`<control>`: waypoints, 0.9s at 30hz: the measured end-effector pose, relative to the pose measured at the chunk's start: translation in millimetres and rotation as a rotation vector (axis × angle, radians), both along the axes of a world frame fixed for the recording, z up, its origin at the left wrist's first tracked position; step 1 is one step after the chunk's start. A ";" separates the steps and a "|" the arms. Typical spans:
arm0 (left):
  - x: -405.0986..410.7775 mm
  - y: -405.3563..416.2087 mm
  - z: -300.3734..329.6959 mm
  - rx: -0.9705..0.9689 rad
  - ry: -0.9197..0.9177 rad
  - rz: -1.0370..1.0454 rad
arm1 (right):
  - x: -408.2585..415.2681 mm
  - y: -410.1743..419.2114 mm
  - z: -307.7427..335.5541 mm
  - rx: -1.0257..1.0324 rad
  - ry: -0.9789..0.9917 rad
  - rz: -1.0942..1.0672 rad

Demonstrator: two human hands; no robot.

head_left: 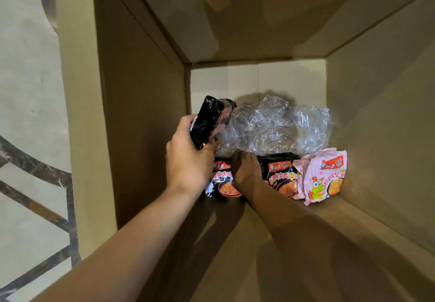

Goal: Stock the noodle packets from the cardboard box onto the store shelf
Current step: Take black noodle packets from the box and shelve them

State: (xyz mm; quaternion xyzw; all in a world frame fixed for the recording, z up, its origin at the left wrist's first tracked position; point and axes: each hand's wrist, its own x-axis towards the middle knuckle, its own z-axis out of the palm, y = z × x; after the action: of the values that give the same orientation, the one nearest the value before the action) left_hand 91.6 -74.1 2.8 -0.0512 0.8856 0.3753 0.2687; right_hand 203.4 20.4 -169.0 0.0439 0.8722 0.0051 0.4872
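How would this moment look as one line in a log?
left hand: holds black packet | right hand: on packets in box | pink packet: at right | shelf: unseen

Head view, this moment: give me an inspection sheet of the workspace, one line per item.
Surface: cardboard box, deep and open, its pale bottom partly bare.
Job's things: black noodle packets and a pink noodle packet lie at the bottom; the shelf is out of view.
Clutter: crumpled clear plastic wrap over the packets.
Hands: left hand holds a black packet raised; right hand reaches down among the packets, its grip hidden.
Cables: nothing seen.
Surroundings: pale floor with dark lines left of the box.
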 end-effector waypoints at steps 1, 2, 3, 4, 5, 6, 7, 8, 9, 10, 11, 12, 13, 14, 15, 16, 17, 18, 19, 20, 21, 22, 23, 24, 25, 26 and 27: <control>0.9 1.3 -0.7 0.008 0.004 0.006 | 1.9 -1.8 -5.8 0.021 0.039 0.018; 1.4 1.8 -1.0 0.013 0.011 0.008 | 2.3 -3.2 -8.7 0.036 0.079 0.045; 1.2 1.5 -1.2 0.016 0.018 0.007 | 2.1 -5.1 -10.6 0.040 0.106 0.070; 0.6 1.1 -0.6 0.020 0.020 0.011 | 3.7 -6.4 -10.8 0.038 0.103 0.090; -0.2 -0.2 -0.3 0.023 0.017 0.018 | 6.5 -7.5 -10.0 0.019 0.103 0.101; -1.1 -1.3 0.4 0.024 0.013 0.028 | 9.0 -8.2 -7.9 -0.003 0.117 0.091; -1.8 -2.4 1.1 0.025 0.011 0.039 | 10.9 -8.7 -4.4 -0.010 0.117 0.078; -2.5 -3.3 2.5 0.027 0.011 0.049 | 11.2 -8.3 -0.4 -0.010 0.128 0.077; -3.1 -3.9 4.3 0.029 0.013 0.056 | 9.4 -6.4 3.9 -0.002 0.126 0.083; -4.1 -4.3 7.0 0.037 0.013 0.059 | 6.3 -5.0 7.1 0.011 0.115 0.104; -5.4 -4.6 9.2 0.050 0.008 0.060 | 3.7 -4.7 9.5 0.008 0.110 0.110; -6.9 -5.2 11.6 0.063 -0.002 0.062 | 0.8 -4.1 14.4 -0.022 0.100 0.083; -8.0 -5.8 14.7 0.075 -0.015 0.068 | -1.3 -2.5 20.5 -0.078 0.104 0.036; -8.7 -6.3 18.7 0.085 -0.026 0.079 | -3.1 0.6 26.5 -0.131 0.123 -0.001; -9.2 -7.1 22.5 0.093 -0.031 0.087 | -4.6 3.2 31.4 -0.168 0.128 -0.031; -9.3 -7.6 26.8 0.098 -0.030 0.088 | -4.3 4.0 35.8 -0.188 0.121 -0.047; -9.2 -8.3 31.5 0.101 -0.028 0.083 | -2.9 2.8 40.6 -0.209 0.095 -0.053; -8.7 -9.2 36.9 0.104 -0.029 0.075 | 1.5 0.7 43.5 -0.227 0.064 -0.043; -7.7 -10.6 41.7 0.106 -0.032 0.069 | 8.1 -2.4 46.2 -0.243 0.031 -0.038; -7.3 -11.8 44.6 0.112 -0.033 0.064 | 14.3 -5.5 46.7 -0.261 0.008 -0.035; -6.1 -13.2 45.7 0.118 -0.036 0.064 | 20.9 -8.4 46.8 -0.279 -0.029 -0.042; -5.7 -14.5 45.7 0.128 -0.036 0.063 | 25.4 -10.6 45.6 -0.295 -0.045 -0.048; -6.0 -15.0 44.9 0.140 -0.036 0.060 | 27.9 -11.5 45.5 -0.311 -0.041 -0.083; -6.3 -15.5 42.4 0.150 -0.036 0.062 | 30.2 -12.7 43.3 -0.327 -0.024 -0.137; -7.0 -15.9 39.6 0.153 -0.033 0.072 | 31.7 -14.2 41.2 -0.343 -0.006 -0.199; -6.9 -16.2 37.5 0.149 -0.027 0.080 | 33.3 -15.3 37.3 -0.352 0.008 -0.244; -6.2 -16.5 36.1 0.148 -0.020 0.081 | 35.0 -15.8 34.2 -0.359 0.034 -0.291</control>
State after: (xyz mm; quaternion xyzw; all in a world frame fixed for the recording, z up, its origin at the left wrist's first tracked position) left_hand 85.4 -90.6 38.9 -0.0710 0.8500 0.4497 0.2652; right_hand 238.4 4.6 -134.8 0.0820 0.8516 -0.2213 0.4682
